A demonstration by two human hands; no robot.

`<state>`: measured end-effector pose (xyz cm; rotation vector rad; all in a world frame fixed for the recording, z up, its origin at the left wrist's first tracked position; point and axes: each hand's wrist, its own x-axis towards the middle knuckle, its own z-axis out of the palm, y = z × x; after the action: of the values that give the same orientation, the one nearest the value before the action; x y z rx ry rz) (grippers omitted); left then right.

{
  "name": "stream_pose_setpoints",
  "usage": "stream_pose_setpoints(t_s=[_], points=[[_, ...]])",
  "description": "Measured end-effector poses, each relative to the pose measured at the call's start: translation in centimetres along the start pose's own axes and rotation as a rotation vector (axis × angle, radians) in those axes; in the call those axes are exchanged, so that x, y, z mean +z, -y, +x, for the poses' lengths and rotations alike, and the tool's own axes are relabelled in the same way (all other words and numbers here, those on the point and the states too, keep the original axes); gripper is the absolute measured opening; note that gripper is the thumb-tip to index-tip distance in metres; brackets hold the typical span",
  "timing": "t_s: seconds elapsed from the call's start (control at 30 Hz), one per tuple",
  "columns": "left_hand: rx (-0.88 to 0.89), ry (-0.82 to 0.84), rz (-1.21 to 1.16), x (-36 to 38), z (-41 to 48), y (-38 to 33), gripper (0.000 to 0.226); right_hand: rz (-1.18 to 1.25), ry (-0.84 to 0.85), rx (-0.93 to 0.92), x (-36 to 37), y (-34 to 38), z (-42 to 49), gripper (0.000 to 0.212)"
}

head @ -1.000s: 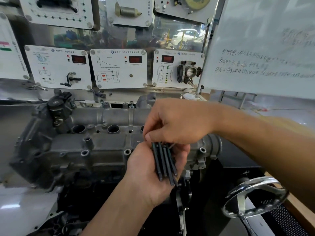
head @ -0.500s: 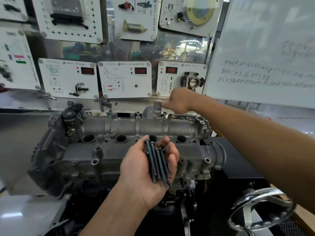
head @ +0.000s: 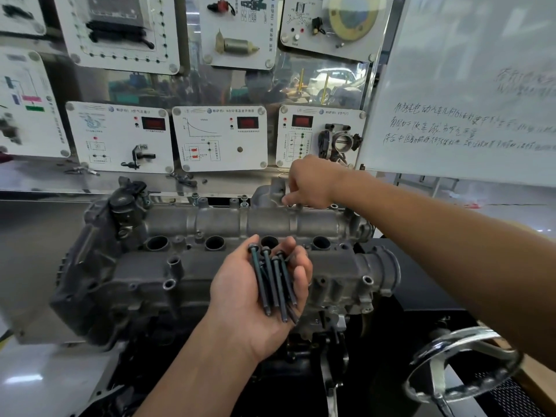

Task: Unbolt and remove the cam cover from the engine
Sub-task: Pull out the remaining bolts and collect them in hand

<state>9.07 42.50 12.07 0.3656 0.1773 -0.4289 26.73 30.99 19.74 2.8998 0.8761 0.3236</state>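
Here the cam cover [head: 240, 254] sits on top of the engine [head: 99, 281], and everything else is placed against it. The left hand [head: 258, 299] hovers palm-up over the cover's near edge, its fingers loosely curled around a bundle of long dark bolts [head: 272, 284]. The right hand [head: 310, 183] reaches to the cover's far edge, fingertips pinched down at a raised boss there; whether they grip anything I cannot tell. Behind the cover stand white panels [head: 219, 138]; a metal handwheel [head: 463, 365] lies to its near right
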Motion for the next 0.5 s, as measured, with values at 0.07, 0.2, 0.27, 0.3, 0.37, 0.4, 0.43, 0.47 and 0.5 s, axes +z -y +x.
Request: stream_pose_setpoints(t_s=[0.07,0.2,0.27,0.3,0.37,0.4,0.43,0.47,0.5], points=[[0.003,-0.001,0.004,-0.1,-0.1,-0.1,0.056,0.034,0.015,-0.03,0.2,-0.3,0.3,0.034],[0.019,-0.008,0.0,-0.2,-0.2,-0.3,0.055,0.221,0.115,-0.019,-0.2,-1.2,0.4,0.016],[0.014,-0.011,0.007,-0.2,-0.3,-0.3,0.056,0.303,0.133,0.032,-0.1,-1.7,0.4,0.024],[0.012,-0.01,0.009,-0.2,-0.3,-0.3,0.056,0.316,0.118,0.057,0.1,-1.9,0.4,0.032],[0.008,-0.007,0.006,-0.2,-0.2,-0.3,0.056,0.277,0.04,0.088,0.6,-2.0,0.4,0.043],[0.006,-0.005,0.006,-0.2,-0.1,-0.2,0.056,0.255,0.002,0.078,0.9,-1.8,0.4,0.043],[0.003,-0.005,0.008,-0.2,-0.1,-0.2,0.056,0.239,-0.018,0.051,1.1,-1.7,0.4,0.041],[0.004,-0.007,0.009,-0.2,0.0,-0.2,0.055,0.228,-0.021,0.02,1.2,-1.6,0.5,0.036],[0.005,-0.008,0.009,-0.2,0.0,-0.2,0.055,0.225,-0.012,-0.007,1.1,-1.5,0.6,0.03]])
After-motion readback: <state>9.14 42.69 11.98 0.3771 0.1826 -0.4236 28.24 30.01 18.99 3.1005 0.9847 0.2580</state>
